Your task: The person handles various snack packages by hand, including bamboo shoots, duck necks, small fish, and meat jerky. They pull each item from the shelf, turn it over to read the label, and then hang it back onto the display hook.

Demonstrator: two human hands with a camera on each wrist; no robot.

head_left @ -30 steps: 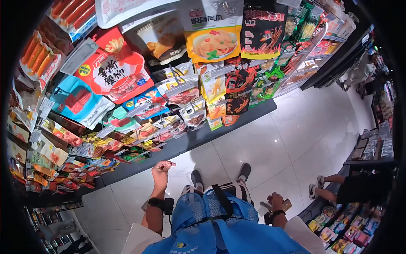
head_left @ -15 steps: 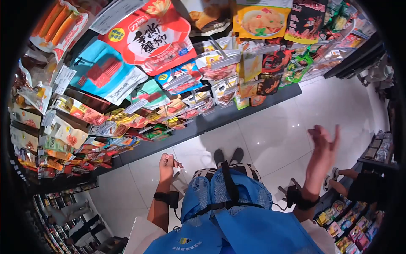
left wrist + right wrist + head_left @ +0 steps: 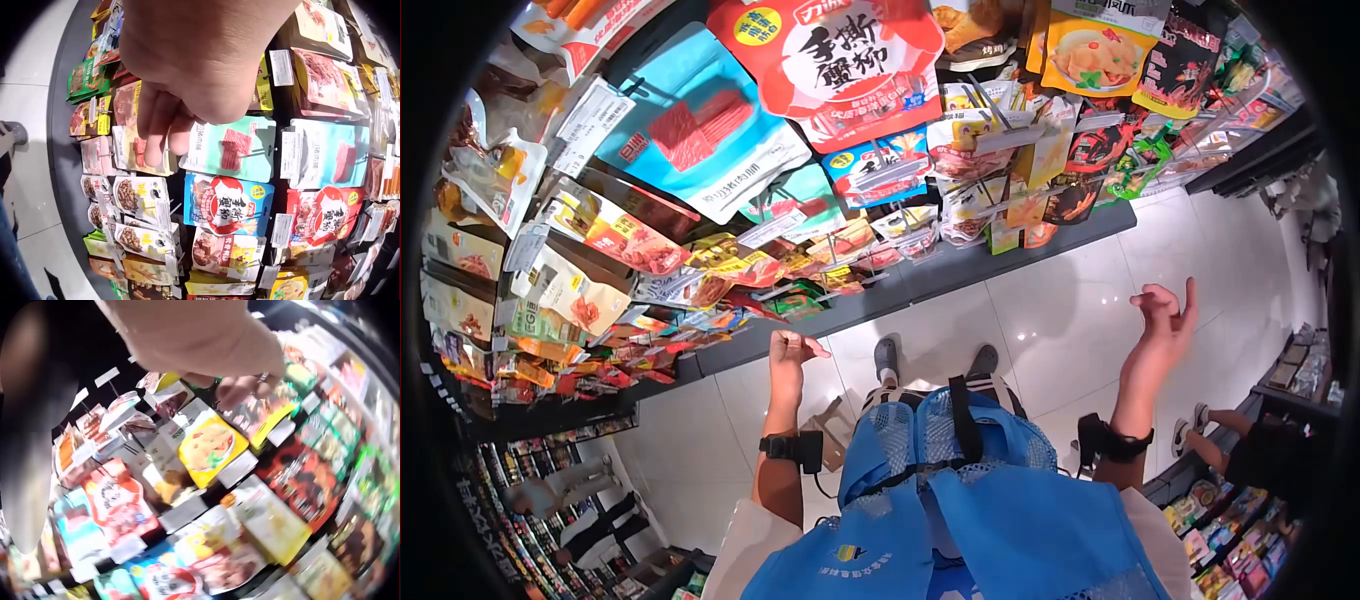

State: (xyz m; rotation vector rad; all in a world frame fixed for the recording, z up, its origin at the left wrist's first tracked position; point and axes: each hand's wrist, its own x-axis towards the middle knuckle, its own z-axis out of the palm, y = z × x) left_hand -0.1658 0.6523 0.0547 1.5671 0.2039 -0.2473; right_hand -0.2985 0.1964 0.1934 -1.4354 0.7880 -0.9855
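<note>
The person's left hand (image 3: pixel 788 355) has its fingers loosely bent around bare air; in the head view it shows against the floor (image 3: pixel 1040 345) and the edge of the dark rack base (image 3: pixel 960 270), below the hanging packets. The left wrist view puts its fingertips in front of a tan packet (image 3: pixel 128 150) and beside the left end of a mint-green packet (image 3: pixel 231 150); whether they touch cannot be told there. That mint-green packet's long axis runs sideways in this view, its lettered end pointing left. Beyond a white price tag (image 3: pixel 290 153), a teal packet (image 3: pixel 331 153) lies the same way; seen from the head, its long axis slants, the white end pointing to lower right. A red packet (image 3: pixel 840 70) hangs just beside it. The right hand (image 3: pixel 1160 325) is over the floor, well apart from the rack, one finger raised straight and the others bent, gripping nothing. The right wrist view is blurred; a yellow packet (image 3: pixel 212 447) there slants, yellow end pointing to lower right.
</note>
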